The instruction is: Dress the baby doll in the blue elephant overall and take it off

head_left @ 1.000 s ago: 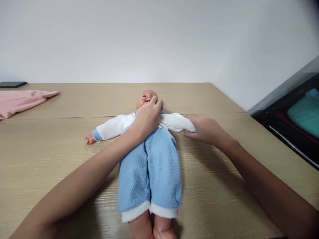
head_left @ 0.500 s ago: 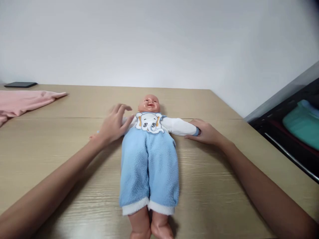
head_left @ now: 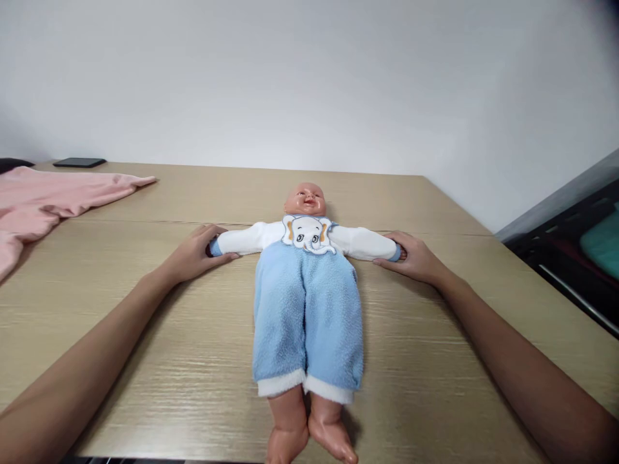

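A baby doll (head_left: 307, 309) lies on its back on the wooden table, head toward the wall and bare feet toward me. It wears a light blue fleece outfit with white sleeves, white leg cuffs and an elephant patch (head_left: 308, 234) on the chest. Both of its arms are stretched out sideways. My left hand (head_left: 196, 253) is wrapped round the cuff end of the doll's arm on the left. On the other side, my right hand (head_left: 414, 256) grips the opposite arm at its blue cuff. The doll's hands are mostly hidden by my fingers.
Pink cloth (head_left: 72, 193) is spread at the table's left side. Behind it a dark flat device (head_left: 80, 162) lies near the wall. Beyond the table's right edge stands a black rack (head_left: 556, 258) with a teal item (head_left: 604, 241) in it.
My left hand has moved outward from the doll's shoulder to its wrist and closed there; that arm now lies straight out. My right hand keeps its hold. The view has shifted slightly left.
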The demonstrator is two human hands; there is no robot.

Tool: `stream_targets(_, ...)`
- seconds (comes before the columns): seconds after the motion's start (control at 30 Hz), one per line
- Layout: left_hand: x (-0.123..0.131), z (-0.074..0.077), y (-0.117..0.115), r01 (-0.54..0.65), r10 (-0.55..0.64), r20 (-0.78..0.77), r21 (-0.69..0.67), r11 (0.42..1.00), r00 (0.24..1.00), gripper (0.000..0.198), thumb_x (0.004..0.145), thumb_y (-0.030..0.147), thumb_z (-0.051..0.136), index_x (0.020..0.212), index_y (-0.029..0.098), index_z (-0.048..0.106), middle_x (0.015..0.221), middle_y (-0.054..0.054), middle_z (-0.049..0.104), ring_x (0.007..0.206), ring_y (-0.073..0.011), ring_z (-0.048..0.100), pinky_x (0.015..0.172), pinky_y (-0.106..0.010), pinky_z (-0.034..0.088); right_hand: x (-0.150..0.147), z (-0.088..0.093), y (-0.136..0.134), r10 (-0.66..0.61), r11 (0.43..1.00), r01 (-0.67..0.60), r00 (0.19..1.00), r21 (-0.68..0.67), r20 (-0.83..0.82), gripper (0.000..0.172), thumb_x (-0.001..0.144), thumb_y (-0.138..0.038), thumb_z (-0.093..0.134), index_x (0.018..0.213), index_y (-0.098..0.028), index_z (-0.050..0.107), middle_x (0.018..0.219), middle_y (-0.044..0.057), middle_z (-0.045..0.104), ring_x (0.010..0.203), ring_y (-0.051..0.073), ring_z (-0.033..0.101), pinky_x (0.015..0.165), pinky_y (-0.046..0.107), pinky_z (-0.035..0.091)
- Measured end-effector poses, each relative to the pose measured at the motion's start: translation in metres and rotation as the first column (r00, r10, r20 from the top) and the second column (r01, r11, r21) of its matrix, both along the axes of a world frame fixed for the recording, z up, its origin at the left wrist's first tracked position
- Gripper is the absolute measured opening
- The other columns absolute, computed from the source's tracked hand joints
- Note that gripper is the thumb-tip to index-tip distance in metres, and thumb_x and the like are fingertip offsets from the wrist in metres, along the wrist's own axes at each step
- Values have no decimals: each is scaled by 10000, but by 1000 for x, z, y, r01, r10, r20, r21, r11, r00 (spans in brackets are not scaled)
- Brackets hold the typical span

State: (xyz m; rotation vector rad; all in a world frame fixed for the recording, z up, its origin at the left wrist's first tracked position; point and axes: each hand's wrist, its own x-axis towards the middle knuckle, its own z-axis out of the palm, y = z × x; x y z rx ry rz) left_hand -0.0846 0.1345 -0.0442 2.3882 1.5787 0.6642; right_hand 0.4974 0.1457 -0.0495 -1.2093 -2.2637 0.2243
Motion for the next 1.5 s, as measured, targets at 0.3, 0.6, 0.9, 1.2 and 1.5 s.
stream_targets(0.3,2,8,-12,15,-9,99,-60,998,995,561,1095,643,372,1293,204,661,1198,-127,766,1079,-348,700,984,-451,535,7,1,2,3,995,-11,997,-102,-77,590,1030,-749,574,1229,-223,757,1203,131,808,1047,343,753,906,469,574)
stream_targets(0.6,32,20,-35,45,-58,30,325,945,998,379,1126,478,404,1320,268,653,1349,-126,713,1299,-368,623,1199,-576,425,-17,8,-12,-86,963,93,996,253,-35,426,1107,-552,480,1250,-226,713,1231,142,744,1182,367,667,1090,572,477)
stream_targets(0.9,54,20,-57,-98,101,3,274,957,995,510,1091,617,536,1417,232,611,1498,-171,628,1434,-416,516,1244,-614,411,-45,12,-22,-151,986,144,984,86,93,550,1110,-590,512,1451,-182,655,1352,181,737,1261,398,674,1129,600,504)
stream_targets(1.2,52,8,-51,-91,78,74,189,978,994,521,1105,611,527,1418,201,591,1479,-177,645,1415,-401,537,1234,-601,421,-34,40,-30,-91,959,128,984,-252,153,497,956,-728,724,1103,-258,791,988,73,845,836,326,771,707,419,577)
stream_targets(1.5,190,72,-63,442,-473,63,266,857,879,493,1052,452,725,1482,265,574,1581,-164,604,1502,-350,534,1282,-537,438,-37,55,-40,-144,560,-194,935,-806,-325,600,887,-839,686,849,-241,678,602,9,599,513,180,475,489,329,380)
